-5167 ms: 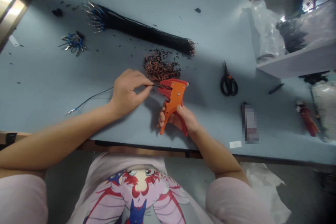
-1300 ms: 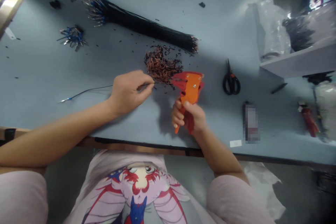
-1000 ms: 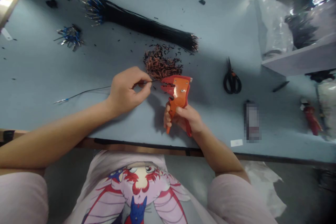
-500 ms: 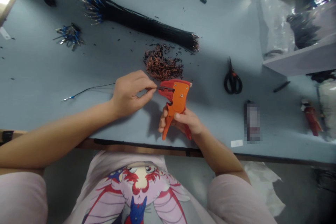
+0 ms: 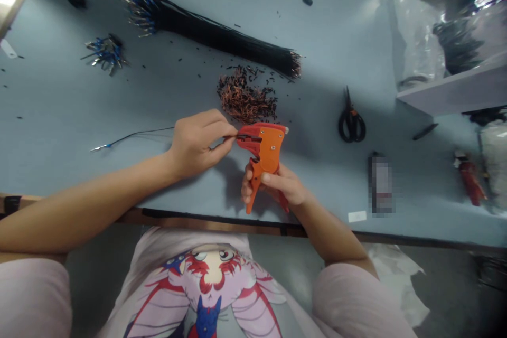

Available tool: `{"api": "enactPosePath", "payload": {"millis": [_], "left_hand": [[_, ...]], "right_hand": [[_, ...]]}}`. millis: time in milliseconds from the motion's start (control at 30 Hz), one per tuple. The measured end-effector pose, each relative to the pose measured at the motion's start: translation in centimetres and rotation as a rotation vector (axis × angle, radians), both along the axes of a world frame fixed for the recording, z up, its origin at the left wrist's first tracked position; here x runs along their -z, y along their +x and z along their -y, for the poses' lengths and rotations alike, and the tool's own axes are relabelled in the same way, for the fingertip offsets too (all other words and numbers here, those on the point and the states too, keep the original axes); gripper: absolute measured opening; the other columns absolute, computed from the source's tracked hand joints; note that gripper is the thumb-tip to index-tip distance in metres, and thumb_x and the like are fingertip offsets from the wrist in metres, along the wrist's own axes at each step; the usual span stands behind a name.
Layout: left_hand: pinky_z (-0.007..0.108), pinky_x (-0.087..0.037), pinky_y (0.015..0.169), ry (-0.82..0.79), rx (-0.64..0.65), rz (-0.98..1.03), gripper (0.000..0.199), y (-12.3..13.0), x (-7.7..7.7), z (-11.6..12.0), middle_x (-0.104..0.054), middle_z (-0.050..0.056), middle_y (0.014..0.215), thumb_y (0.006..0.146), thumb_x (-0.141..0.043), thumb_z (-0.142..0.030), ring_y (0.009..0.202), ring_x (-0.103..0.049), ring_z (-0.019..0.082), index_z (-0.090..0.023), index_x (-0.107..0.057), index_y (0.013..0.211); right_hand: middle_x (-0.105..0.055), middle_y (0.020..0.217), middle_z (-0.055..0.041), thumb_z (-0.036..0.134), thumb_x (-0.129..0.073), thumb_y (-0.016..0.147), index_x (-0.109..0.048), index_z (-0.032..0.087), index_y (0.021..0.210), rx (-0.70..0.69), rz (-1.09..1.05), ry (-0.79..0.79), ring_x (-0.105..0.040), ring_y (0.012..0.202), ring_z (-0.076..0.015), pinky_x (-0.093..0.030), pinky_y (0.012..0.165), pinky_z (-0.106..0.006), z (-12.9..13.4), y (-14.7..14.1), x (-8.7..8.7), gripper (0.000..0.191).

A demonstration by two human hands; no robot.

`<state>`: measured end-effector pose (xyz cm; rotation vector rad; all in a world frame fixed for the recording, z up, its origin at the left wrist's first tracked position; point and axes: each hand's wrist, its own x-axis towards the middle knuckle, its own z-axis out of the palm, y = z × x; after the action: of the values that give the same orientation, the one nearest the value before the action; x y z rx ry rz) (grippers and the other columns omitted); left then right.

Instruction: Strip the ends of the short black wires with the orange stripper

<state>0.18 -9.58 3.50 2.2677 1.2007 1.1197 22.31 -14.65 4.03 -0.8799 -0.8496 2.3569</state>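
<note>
My left hand pinches a thin black wire close to its right end. The wire trails left from the hand and ends in a blue-sleeved metal terminal. An orange and red wire stripper is gripped by its handles in my right hand. Its red jaws face left and touch or nearly touch my left fingertips; the wire's tip is between them, partly hidden. Just beyond the stripper lies a pile of stripped insulation and copper bits.
A long bundle of black wires lies across the back, near a small heap of blue terminals. To the right are black scissors, a pixelated object, a dark pen-like stick and a red-handled tool. A shelf juts in.
The stripper's jaws have shifted slightly left and down, closer to my left fingertips, so less wire shows between them. The wire's terminal end has moved slightly left.
</note>
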Motion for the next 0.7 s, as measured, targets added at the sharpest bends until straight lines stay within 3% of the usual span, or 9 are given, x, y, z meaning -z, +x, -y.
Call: {"api": "enactPosePath", "payload": {"millis": [367,700], "left_hand": [[0.028,-0.047,0.061,0.029,0.009,-0.003,0.011,-0.01,0.04,-0.03,-0.068,0.002,0.076,0.082,-0.056,-0.022,0.07,-0.061,0.015,-0.023,-0.065,0.075],[0.025,-0.046,0.058,0.167,0.018,-0.001,0.009,0.09,-0.03,-0.07,-0.067,0.003,0.073,0.081,-0.057,-0.016,0.067,-0.061,0.013,-0.018,-0.064,0.075]], "right_hand": [[-0.066,0.071,-0.0042,0.04,-0.066,0.085,-0.059,0.013,0.092,0.005,0.005,0.022,-0.066,0.062,-0.0185,-0.057,0.058,-0.035,0.08,0.17,0.12,0.029],[-0.065,0.07,-0.0039,0.04,-0.067,0.085,-0.059,0.012,0.091,0.005,0.019,0.032,-0.066,0.061,-0.0183,-0.057,0.058,-0.035,0.06,0.1,0.01,0.029]]}}
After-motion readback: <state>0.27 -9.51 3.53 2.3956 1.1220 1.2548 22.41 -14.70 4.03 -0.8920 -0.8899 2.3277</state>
